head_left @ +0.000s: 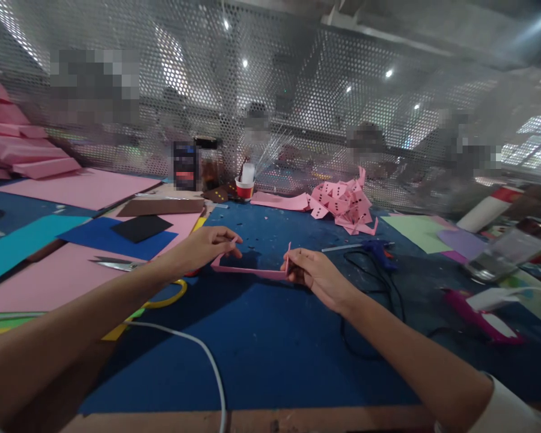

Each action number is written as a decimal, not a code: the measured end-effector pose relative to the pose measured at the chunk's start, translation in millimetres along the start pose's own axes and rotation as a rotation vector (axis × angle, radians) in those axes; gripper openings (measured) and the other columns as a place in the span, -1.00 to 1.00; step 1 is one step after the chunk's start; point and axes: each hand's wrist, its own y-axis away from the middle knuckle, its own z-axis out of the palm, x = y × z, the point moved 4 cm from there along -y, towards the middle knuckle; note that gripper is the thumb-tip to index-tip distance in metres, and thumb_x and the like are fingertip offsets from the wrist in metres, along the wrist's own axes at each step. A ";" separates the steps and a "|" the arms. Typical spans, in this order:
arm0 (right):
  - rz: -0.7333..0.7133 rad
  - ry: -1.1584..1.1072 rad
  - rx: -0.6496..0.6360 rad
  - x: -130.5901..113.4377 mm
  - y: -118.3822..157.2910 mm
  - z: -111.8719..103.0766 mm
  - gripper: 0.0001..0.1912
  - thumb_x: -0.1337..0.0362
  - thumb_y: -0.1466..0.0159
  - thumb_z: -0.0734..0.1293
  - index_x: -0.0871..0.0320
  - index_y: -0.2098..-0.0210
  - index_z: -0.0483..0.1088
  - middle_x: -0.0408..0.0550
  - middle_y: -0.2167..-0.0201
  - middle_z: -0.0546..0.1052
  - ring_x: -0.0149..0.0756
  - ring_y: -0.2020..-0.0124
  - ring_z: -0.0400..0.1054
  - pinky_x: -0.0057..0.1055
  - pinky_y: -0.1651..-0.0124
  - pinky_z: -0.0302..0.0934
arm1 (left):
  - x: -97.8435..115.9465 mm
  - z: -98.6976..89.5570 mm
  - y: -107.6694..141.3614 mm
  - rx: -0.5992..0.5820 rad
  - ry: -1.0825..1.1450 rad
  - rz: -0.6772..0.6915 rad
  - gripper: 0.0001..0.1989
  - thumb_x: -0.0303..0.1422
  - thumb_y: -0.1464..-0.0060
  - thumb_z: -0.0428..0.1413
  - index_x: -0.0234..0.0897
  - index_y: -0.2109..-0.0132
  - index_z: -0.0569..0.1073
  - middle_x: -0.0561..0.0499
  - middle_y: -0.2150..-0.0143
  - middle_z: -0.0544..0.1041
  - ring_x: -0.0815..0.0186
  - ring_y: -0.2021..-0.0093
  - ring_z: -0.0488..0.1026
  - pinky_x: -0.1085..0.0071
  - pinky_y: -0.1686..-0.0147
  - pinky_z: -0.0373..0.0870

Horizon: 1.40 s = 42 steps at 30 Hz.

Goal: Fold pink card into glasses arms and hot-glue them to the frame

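Between my two hands a narrow pink paper strip is held just over the blue table top, its two ends folded upward. My left hand pinches the left end with thumb and fingers. The right end is gripped by my right hand, fingers curled behind it. Scissors with yellow handles lie beside my left forearm, partly covered by it. Past my right hand rests a blue glue gun with a black cord. A pile of dotted pink paper pieces stands beyond the hands.
Pink sheets, a blue sheet and a black piece spread over the left side. A magenta glue gun and a clear jar are at right. A white cable crosses the front. A perforated metal screen closes the back.
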 end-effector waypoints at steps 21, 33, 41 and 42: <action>0.039 0.038 0.055 -0.4 0.2 -5.4 -0.60 -0.03 -0.17 0.56 0.19 0.28 0.54 -0.10 0.38 0.57 -0.43 0.48 0.44 -0.42 0.32 0.37 | 2.1 2.1 6.4 0.004 0.072 -0.041 -0.52 0.02 -0.02 0.21 -0.26 0.09 0.62 -0.10 0.25 0.71 0.27 0.41 0.43 0.40 0.47 0.26; -0.167 0.406 0.387 -15.6 -5.4 -34.7 -0.70 0.08 -0.25 0.44 0.11 0.12 0.44 -0.05 0.22 0.57 -0.35 0.46 0.45 -0.30 0.26 0.40 | 1.5 10.9 19.2 -0.110 0.297 -0.149 -0.49 0.09 0.07 0.34 -0.18 0.11 0.62 -0.09 0.18 0.71 0.22 0.29 0.53 0.41 0.39 0.35; -0.691 0.957 0.206 -55.4 7.7 10.4 -0.88 0.24 -0.43 0.33 0.04 0.12 0.52 -0.03 0.16 0.55 -0.19 0.13 0.44 -0.22 -0.04 0.30 | 4.0 19.1 21.8 -0.183 0.342 -0.156 -0.51 0.05 0.07 0.36 -0.20 0.11 0.63 -0.06 0.21 0.71 0.38 0.49 0.36 0.43 0.47 0.25; -0.713 1.023 0.109 -55.1 7.1 22.9 -0.87 0.26 -0.44 0.33 0.04 0.09 0.53 -0.03 0.16 0.55 -0.19 0.10 0.44 -0.22 -0.06 0.29 | 3.9 19.6 22.2 -0.195 0.344 -0.149 -0.50 0.05 0.07 0.36 -0.20 0.09 0.64 -0.07 0.21 0.71 0.37 0.48 0.38 0.43 0.46 0.25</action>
